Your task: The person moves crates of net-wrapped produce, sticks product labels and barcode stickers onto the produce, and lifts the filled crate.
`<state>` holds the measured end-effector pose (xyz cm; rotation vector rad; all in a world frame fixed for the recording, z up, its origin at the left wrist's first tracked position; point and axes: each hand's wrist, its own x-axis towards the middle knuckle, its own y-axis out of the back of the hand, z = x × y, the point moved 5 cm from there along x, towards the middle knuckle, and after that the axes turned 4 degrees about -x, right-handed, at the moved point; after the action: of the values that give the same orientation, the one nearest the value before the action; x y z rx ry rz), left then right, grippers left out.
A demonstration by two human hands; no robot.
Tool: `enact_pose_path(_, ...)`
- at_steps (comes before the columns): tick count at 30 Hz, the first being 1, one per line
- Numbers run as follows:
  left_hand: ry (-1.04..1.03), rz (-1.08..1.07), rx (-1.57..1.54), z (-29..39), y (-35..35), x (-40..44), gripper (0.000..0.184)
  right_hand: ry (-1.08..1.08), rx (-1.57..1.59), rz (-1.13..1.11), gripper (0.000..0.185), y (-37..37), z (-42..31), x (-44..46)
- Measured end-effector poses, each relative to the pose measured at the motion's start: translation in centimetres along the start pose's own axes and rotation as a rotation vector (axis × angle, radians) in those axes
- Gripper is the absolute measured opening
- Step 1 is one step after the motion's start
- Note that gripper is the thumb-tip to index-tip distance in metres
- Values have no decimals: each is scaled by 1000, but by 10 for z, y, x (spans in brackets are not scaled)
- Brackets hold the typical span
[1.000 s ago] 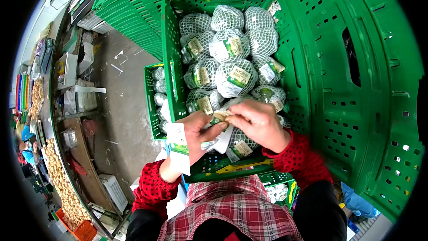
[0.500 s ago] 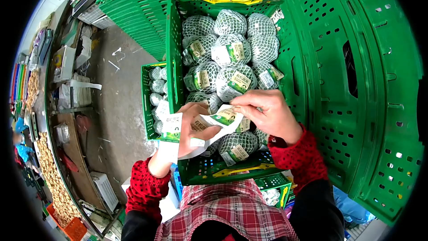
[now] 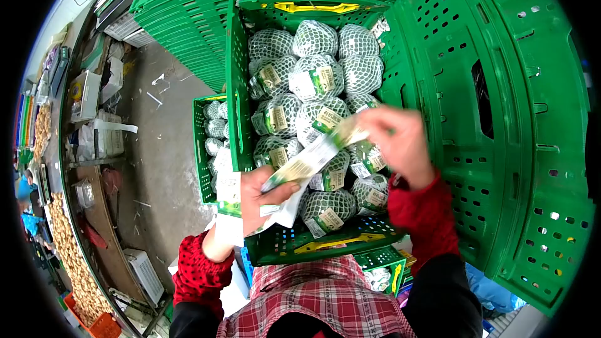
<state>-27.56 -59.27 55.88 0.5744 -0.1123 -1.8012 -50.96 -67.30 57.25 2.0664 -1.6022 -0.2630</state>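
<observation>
A strip of printed green-and-cream labels [image 3: 311,161] stretches between my hands over the crate. My left hand [image 3: 255,199] is closed around the strip, and more of it hangs down on both sides of that hand. My right hand [image 3: 402,143], blurred by motion, pinches the strip's far end at the right. Below lies a green crate [image 3: 235,97] with yellow handles, filled with round bundles in white foam netting [image 3: 315,39]. Many bundles carry a label [image 3: 328,119]; several at the far end show none. What is inside the netting is hard to make out.
Folded green crates [image 3: 188,19] are stacked behind, and tall green crate walls [image 3: 463,125] stand close on the right. A smaller green crate [image 3: 201,150] with netted bundles sits lower at the left. Beyond the floor, a long shelf-table [image 3: 81,238] holds goods.
My right hand has moved right and up, drawing the label strip out longer from my left hand. The left hand has shifted slightly down. The whole view has shifted a little.
</observation>
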Motion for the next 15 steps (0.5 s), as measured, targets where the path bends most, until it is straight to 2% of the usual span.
enact_pose_path(1,-11,27,2,4,4,-2,27,-61,3,112,7,15,22,10)
enact_pose_path(3,-151,73,128,-1,1,-6,28,-93,-289,309,6,44,70,33)
enact_pose_path(5,-110,20,61,3,4,-11,21,-257,-289,264,17,53,139,53)
enact_pose_path(6,-73,15,17,-4,3,-14,17,-240,-397,229,23,44,153,59)
enact_pose_path(9,-139,56,-76,-14,2,-18,17,-118,-612,211,42,16,180,72)
enact_pose_path(11,-102,51,-94,-22,0,-21,18,-220,-772,178,47,6,198,80)
enact_pose_path(12,-141,77,-106,-23,0,-21,19,-221,-769,176,47,2,194,82)
enact_pose_path(14,-279,149,-147,-20,0,-21,21,-500,-1012,60,56,-1,194,84)
enact_pose_path(15,-277,153,-148,-17,3,-24,21,-497,-1012,57,56,-3,185,83)
